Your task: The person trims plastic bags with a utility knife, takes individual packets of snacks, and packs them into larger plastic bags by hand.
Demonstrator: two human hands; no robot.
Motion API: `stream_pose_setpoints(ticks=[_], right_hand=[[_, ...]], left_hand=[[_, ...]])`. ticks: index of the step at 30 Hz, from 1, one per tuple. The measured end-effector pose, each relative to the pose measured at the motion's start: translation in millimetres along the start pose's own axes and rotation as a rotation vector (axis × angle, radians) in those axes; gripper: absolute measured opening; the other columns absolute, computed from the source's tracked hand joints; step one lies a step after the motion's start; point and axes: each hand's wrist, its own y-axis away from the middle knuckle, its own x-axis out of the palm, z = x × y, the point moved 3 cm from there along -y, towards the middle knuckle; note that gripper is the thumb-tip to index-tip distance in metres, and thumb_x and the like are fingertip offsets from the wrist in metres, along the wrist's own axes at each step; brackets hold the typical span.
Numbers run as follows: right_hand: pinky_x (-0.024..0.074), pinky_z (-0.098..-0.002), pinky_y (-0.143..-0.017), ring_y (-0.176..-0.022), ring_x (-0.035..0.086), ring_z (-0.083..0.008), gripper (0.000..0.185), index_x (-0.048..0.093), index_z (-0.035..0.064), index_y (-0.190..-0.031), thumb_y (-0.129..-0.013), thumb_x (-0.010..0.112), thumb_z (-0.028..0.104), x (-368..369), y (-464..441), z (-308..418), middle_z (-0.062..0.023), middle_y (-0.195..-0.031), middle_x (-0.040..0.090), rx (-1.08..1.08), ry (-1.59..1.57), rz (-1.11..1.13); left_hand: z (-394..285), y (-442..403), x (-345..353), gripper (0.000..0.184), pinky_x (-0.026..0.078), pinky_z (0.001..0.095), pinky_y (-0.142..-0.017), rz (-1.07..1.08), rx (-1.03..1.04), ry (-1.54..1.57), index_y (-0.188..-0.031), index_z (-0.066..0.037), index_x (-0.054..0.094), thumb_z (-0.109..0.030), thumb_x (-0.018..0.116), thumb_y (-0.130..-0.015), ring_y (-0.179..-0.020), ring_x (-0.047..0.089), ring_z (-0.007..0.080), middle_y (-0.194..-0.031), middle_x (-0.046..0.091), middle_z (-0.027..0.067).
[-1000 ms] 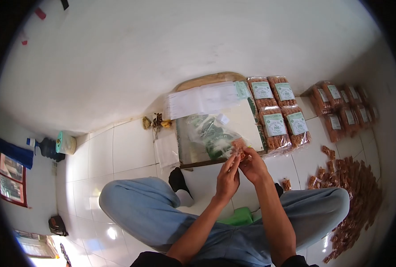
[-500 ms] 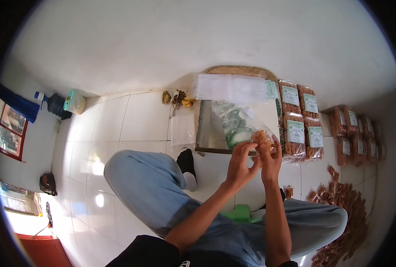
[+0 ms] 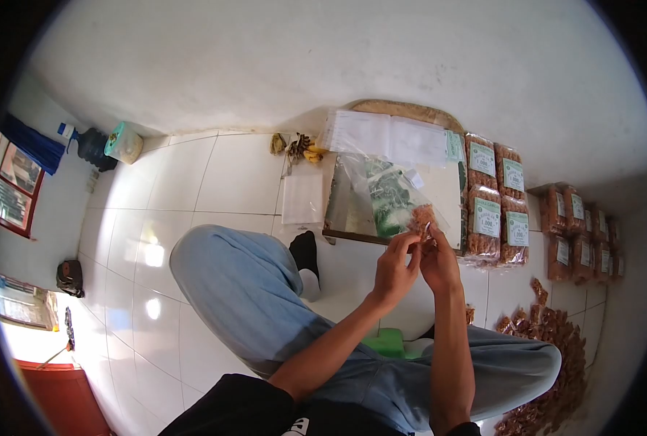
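Jeans (image 3: 243, 291) are showing faded blue; labels (image 3: 487, 217) are showing pale green; the snack heap (image 3: 556, 356) is looking reddish-brown, perhaps.

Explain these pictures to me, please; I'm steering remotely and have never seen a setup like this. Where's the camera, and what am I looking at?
There is no robot here. One camera, worn on the person's head, takes every picture, looking forward and down at their bare hands.

The left hand and right hand hold a small clear packet with reddish-brown contents between them.

Just beyond is a low table bearing white sheets and a clear bag. To its right are four large labelled packets; farther right are more labelled packets. Nearer, a brown heap lies on the floor.
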Motion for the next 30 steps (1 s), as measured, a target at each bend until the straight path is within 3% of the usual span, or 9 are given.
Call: stream_pose_setpoints(ticks=[9,12,14,21,24,25,26,28,30], right_hand=[[0.0465,-0.0338,-0.091,-0.109,0.057,-0.0184,0.042,0.049,-0.0002,-0.129,-0.098,0.053,0.028,7,-8,9,-0.0086,-0.123,0.058,-0.086,0.047,-0.013],[0.0450,-0.0338,-0.095,-0.113,0.055,-0.0191,0.043,0.049,-0.0007,-0.130,-0.097,0.056,0.026,6,-8,12,-0.0079,-0.127,0.056,-0.083,0.098,-0.032],[0.0443,-0.0341,-0.097,-0.113,0.055,-0.0189,0.044,0.048,-0.0004,-0.131,-0.096,0.058,0.024,15,-6,16,-0.0075,-0.127,0.056,-0.180,0.097,0.073],[0.0466,-0.0296,-0.094,-0.114,0.055,-0.0174,0.044,0.048,-0.0012,-0.130,-0.094,0.061,0.018,-3,-8,11,-0.0084,-0.128,0.055,-0.232,0.043,0.124],[0.0480,-0.0275,-0.091,-0.111,0.057,-0.0186,0.049,0.043,-0.0041,-0.134,-0.092,0.062,0.011,-7,-11,7,-0.0103,-0.127,0.056,-0.252,0.141,-0.044],[0.0480,-0.0278,-0.092,-0.111,0.057,-0.0193,0.053,0.040,-0.0042,-0.137,-0.091,0.063,0.009,-9,-12,9,-0.0117,-0.126,0.056,-0.325,0.411,-0.117],[0.0480,-0.0280,-0.092,-0.110,0.058,-0.0200,0.058,0.037,-0.0042,-0.140,-0.089,0.064,0.006,-10,-13,10,-0.0131,-0.126,0.056,-0.396,0.681,-0.192],[0.0475,-0.0303,-0.092,-0.112,0.058,-0.0223,0.058,0.038,-0.0037,-0.139,-0.089,0.063,0.009,-13,-15,-1,-0.0135,-0.127,0.055,-0.529,0.734,-0.145],[0.0470,-0.0326,-0.093,-0.113,0.057,-0.0247,0.057,0.040,-0.0031,-0.139,-0.088,0.063,0.011,-24,-17,-13,-0.0139,-0.129,0.054,-0.661,0.786,-0.098]], left_hand=[[-5,8,-2,0.012,0.051,0.0360,-0.072,0.054,-0.009,0.081,-0.092,-0.003,0.057,0.001,0.063,-0.083,-0.080,0.064,0.0284,-0.089,0.062,0.0115],[-3,13,1,0.010,0.050,0.0382,-0.072,0.066,-0.016,0.068,-0.092,-0.002,0.055,0.000,0.062,-0.085,-0.082,0.062,0.0306,-0.089,0.061,0.0124],[-2,15,2,0.010,0.050,0.0387,-0.072,0.083,-0.017,0.086,-0.092,-0.002,0.055,0.000,0.061,-0.086,-0.083,0.062,0.0315,-0.089,0.060,0.0131],[4,25,8,0.013,0.049,0.0386,-0.075,0.151,-0.064,0.109,-0.095,-0.002,0.053,-0.002,0.062,-0.085,-0.088,0.060,0.0315,-0.095,0.059,0.0141],[4,25,6,0.020,0.049,0.0377,-0.076,0.152,-0.160,0.052,-0.096,-0.003,0.053,-0.005,0.066,-0.081,-0.092,0.059,0.0314,-0.100,0.057,0.0145],[2,22,5,0.020,0.049,0.0377,-0.076,0.155,-0.157,0.054,-0.096,-0.003,0.053,-0.005,0.066,-0.081,-0.092,0.059,0.0314,-0.100,0.057,0.0145],[0,18,2,0.024,0.048,0.0384,-0.080,0.094,-0.109,0.041,-0.100,-0.004,0.054,-0.008,0.068,-0.080,-0.094,0.058,0.0317,-0.102,0.056,0.0149],[-9,3,-5,0.029,0.047,0.0391,-0.083,0.042,-0.059,0.031,-0.103,-0.005,0.055,-0.011,0.070,-0.078,-0.097,0.056,0.0320,-0.104,0.056,0.0153],[-22,-20,-4,0.037,0.043,0.0429,-0.087,0.117,0.128,-0.202,-0.110,-0.007,0.055,-0.018,0.068,-0.078,-0.102,0.053,0.0351,-0.104,0.055,0.0144]])
